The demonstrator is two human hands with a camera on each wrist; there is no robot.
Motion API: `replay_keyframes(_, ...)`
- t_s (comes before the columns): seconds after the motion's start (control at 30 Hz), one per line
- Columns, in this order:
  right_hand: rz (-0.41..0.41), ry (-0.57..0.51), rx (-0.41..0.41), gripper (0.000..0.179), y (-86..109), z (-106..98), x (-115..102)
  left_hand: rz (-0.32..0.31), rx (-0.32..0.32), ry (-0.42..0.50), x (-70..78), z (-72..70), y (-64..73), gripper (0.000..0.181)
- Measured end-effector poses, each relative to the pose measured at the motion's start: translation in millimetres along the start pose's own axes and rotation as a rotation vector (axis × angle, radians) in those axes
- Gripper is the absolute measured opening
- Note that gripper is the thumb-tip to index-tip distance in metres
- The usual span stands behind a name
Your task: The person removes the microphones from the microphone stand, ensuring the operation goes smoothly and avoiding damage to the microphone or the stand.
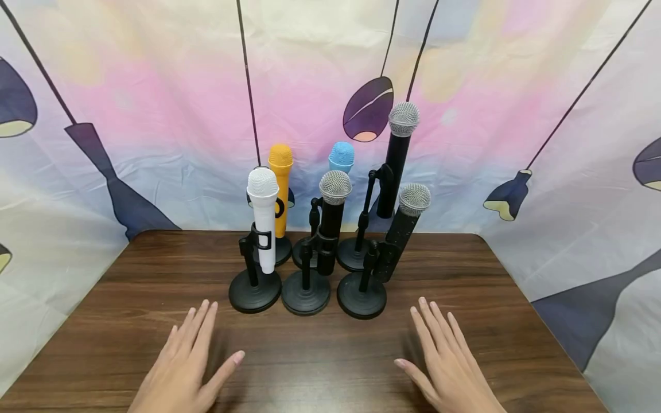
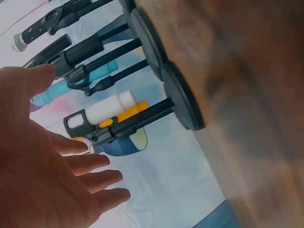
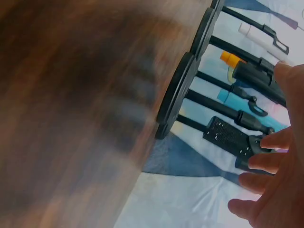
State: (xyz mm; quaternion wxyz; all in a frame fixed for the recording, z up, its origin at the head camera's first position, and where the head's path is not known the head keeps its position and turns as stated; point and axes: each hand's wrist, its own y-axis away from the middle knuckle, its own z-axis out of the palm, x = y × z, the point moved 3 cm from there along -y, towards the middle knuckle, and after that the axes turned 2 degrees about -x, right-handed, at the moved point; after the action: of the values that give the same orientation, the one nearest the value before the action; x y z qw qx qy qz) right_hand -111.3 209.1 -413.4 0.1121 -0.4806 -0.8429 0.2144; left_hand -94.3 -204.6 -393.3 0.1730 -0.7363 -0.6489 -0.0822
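Both hands hold nothing. My left hand is spread over the front left of the table, fingers straight, nearest the white microphone. At the front right, my right hand is spread the same way, nearest the speckled black microphone. Between these two stands a black microphone with a silver head. Behind this front row are an orange microphone, a light blue microphone mostly hidden, and a taller black microphone. Black round-based stands carry them, each microphone tilted or upright in a clip.
The brown wooden table ends just behind the back row of stands. A printed cloth backdrop with lamp drawings hangs behind the table and along its sides.
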Motion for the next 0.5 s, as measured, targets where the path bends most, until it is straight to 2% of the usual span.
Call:
replay_keyframes(0.17, -0.037, -0.027, -0.021, 0.083, -10.1, -0.4, -9.1, 0.011, -0.021, 0.031, -0.1, -18.4, -12.6, 0.097)
replay_keyframes(0.4, -0.107, -0.1, -0.043, 0.086, -31.4, -3.5, -26.7, 0.109, 0.063, 0.038, 2.2, -36.7, -34.4, 0.089)
replay_keyframes(0.5, -0.17, -0.134, -0.039, 0.08, -41.9, -4.4, -36.2, 0.121, 0.065, 0.07, 2.9, -42.1, -46.9, 0.086)
